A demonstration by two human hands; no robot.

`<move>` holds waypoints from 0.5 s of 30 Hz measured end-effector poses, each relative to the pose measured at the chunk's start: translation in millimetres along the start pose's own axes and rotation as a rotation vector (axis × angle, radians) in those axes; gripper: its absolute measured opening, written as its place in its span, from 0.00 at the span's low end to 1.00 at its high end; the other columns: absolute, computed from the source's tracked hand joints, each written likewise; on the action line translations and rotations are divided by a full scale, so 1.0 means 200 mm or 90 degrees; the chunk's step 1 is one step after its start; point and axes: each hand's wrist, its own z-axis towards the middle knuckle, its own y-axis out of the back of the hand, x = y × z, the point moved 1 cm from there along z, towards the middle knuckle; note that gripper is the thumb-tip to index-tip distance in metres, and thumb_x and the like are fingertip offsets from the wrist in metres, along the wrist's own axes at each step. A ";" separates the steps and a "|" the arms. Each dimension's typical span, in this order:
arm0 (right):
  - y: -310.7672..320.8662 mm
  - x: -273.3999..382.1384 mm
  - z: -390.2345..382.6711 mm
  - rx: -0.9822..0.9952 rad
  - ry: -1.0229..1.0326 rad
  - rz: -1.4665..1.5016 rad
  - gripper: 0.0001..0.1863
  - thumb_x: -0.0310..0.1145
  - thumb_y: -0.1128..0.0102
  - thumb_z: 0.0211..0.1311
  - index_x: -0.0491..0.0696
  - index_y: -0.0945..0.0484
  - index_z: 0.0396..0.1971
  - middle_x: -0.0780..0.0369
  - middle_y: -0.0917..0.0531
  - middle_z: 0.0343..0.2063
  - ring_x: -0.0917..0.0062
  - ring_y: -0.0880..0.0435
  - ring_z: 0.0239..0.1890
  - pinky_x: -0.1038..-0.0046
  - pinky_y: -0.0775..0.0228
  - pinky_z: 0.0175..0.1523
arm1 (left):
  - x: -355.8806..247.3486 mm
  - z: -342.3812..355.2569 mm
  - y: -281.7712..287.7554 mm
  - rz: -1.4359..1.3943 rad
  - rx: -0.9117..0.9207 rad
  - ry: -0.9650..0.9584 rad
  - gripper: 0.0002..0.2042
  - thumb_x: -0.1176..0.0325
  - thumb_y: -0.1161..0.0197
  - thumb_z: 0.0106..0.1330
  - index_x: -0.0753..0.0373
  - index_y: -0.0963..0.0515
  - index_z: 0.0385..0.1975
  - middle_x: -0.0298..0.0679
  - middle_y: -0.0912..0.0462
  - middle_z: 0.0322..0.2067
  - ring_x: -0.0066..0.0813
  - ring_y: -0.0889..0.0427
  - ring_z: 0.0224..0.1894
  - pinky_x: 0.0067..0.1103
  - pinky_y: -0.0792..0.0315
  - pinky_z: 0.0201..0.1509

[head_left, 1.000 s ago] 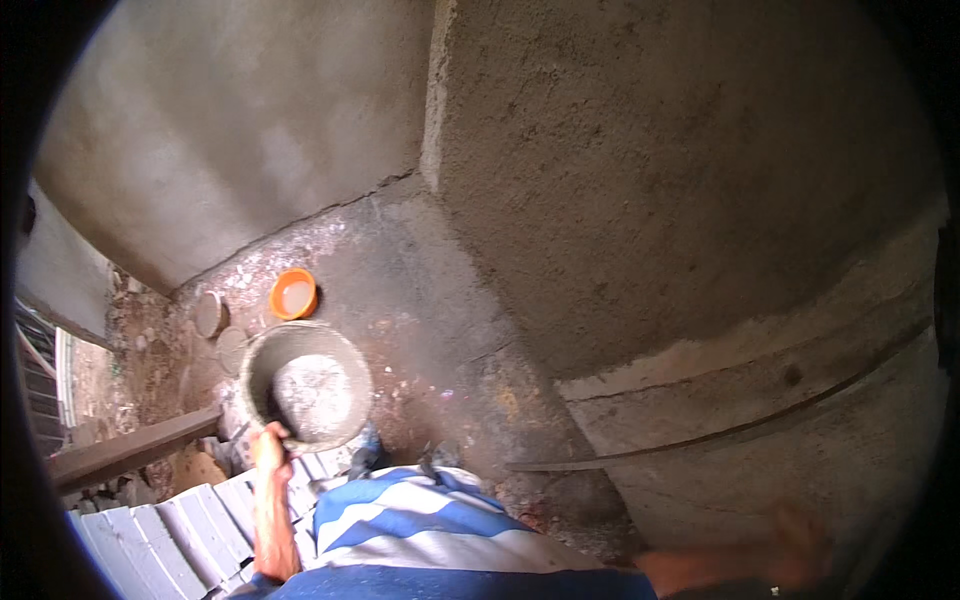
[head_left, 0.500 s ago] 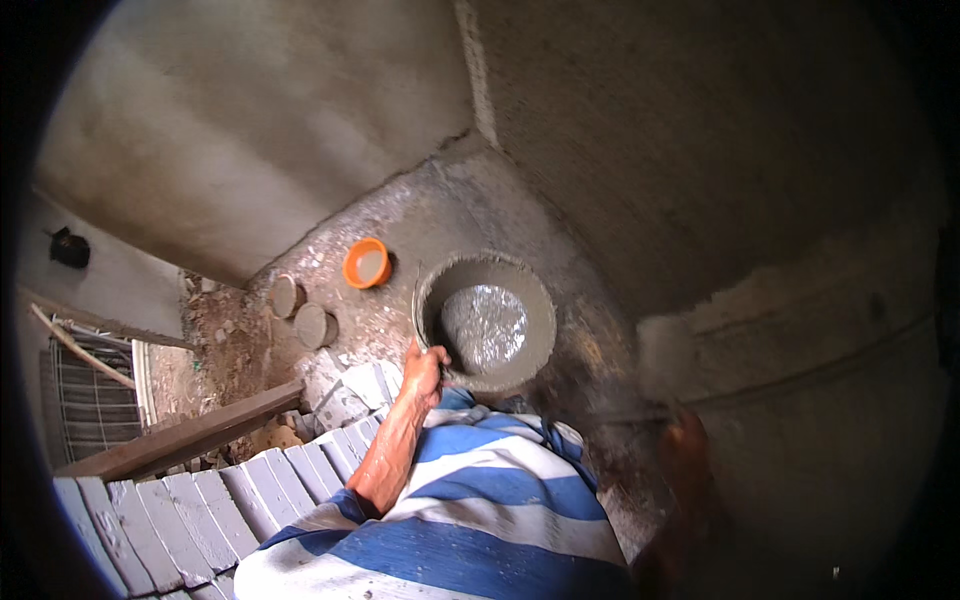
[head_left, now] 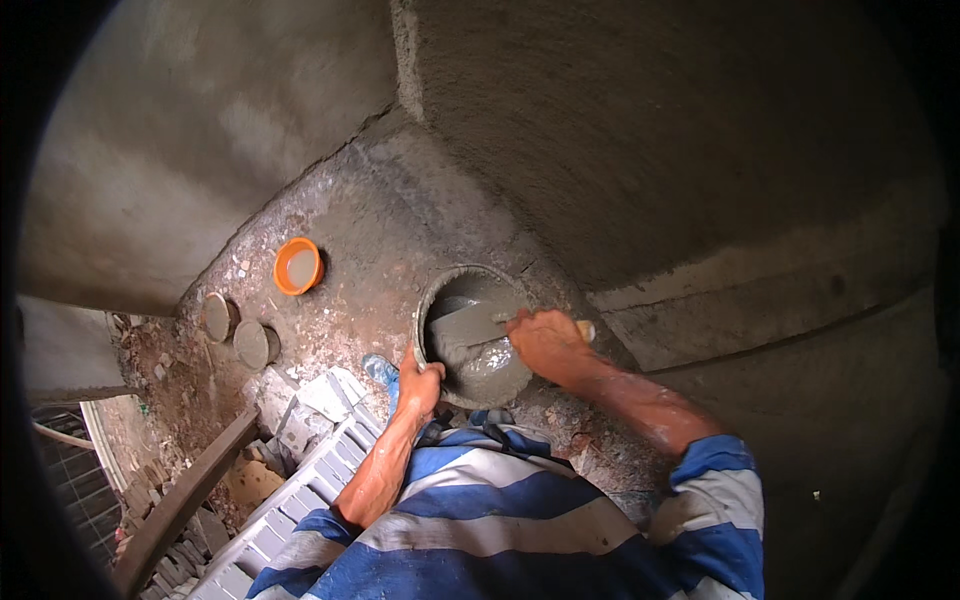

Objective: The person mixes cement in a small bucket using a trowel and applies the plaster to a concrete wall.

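Observation:
A round bucket (head_left: 428, 370) caked with grey mortar stands in front of my body. Wet mortar (head_left: 490, 375) with a shiny surface lies inside it. My left hand (head_left: 422, 385) grips the bucket's near left rim, thumb over the edge. My right hand (head_left: 545, 340) is closed round the handle of a trowel (head_left: 470, 325), just over the right rim. The trowel's flat grey blade reaches into the bucket at the mortar, and the pale handle end shows beyond my fist. Part of the bucket's right rim is hidden behind my right hand.
An orange basin (head_left: 283, 284) with greyish liquid sits on the rough floor to the left. Near it stand two mortar-covered round containers (head_left: 257, 344). Stacked pale blocks (head_left: 290, 515) and a wooden beam (head_left: 190, 490) lie lower left. Plastered walls (head_left: 640, 130) meet in a corner ahead.
My right hand has come from beside the right wall to the bucket, bringing the trowel into it. My left hand keeps its hold on the rim. The view has shifted.

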 end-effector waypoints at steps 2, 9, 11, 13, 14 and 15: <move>0.08 -0.01 0.12 0.006 -0.089 -0.097 0.11 0.28 0.48 0.51 0.44 0.19 0.34 0.56 0.18 0.32 0.70 0.17 0.33 0.69 0.24 0.36 | -0.03 0.04 0.10 0.108 -0.002 0.011 0.34 0.83 0.53 0.48 0.61 0.39 0.62 0.39 0.23 0.40 0.28 0.25 0.36 0.18 0.31 0.41; -0.06 0.35 0.55 0.192 0.032 0.039 0.11 0.32 0.46 0.52 0.47 0.18 0.33 0.57 0.16 0.30 0.69 0.15 0.35 0.67 0.23 0.37 | -0.19 0.27 0.50 0.080 0.009 0.020 0.36 0.83 0.51 0.49 0.58 0.42 0.64 0.44 0.24 0.48 0.33 0.25 0.47 0.22 0.34 0.53; 0.18 0.39 0.70 0.189 -0.020 0.055 0.10 0.33 0.45 0.54 0.48 0.17 0.33 0.58 0.16 0.31 0.69 0.15 0.36 0.71 0.22 0.36 | -0.20 0.31 0.69 0.036 0.004 0.046 0.34 0.83 0.51 0.49 0.59 0.39 0.62 0.44 0.24 0.46 0.33 0.25 0.47 0.22 0.32 0.51; 0.24 0.39 0.87 0.210 -0.017 0.040 0.09 0.33 0.45 0.54 0.49 0.17 0.32 0.58 0.16 0.32 0.70 0.16 0.36 0.72 0.22 0.36 | -0.25 0.34 0.76 0.013 0.012 0.045 0.33 0.84 0.52 0.48 0.61 0.38 0.61 0.43 0.23 0.45 0.32 0.26 0.45 0.21 0.33 0.49; 0.15 0.39 0.95 0.142 -0.007 -0.005 0.09 0.32 0.47 0.54 0.48 0.18 0.30 0.57 0.17 0.31 0.70 0.15 0.34 0.71 0.23 0.35 | -0.24 0.38 0.78 0.005 0.035 0.024 0.34 0.84 0.52 0.47 0.61 0.38 0.61 0.42 0.24 0.45 0.31 0.26 0.44 0.21 0.33 0.49; 0.10 0.40 1.01 0.074 0.008 -0.051 0.08 0.30 0.48 0.54 0.47 0.20 0.29 0.56 0.17 0.29 0.70 0.15 0.32 0.70 0.23 0.33 | -0.29 0.39 0.77 0.019 0.001 0.031 0.31 0.82 0.51 0.49 0.59 0.35 0.58 0.36 0.24 0.31 0.20 0.29 0.27 0.17 0.34 0.27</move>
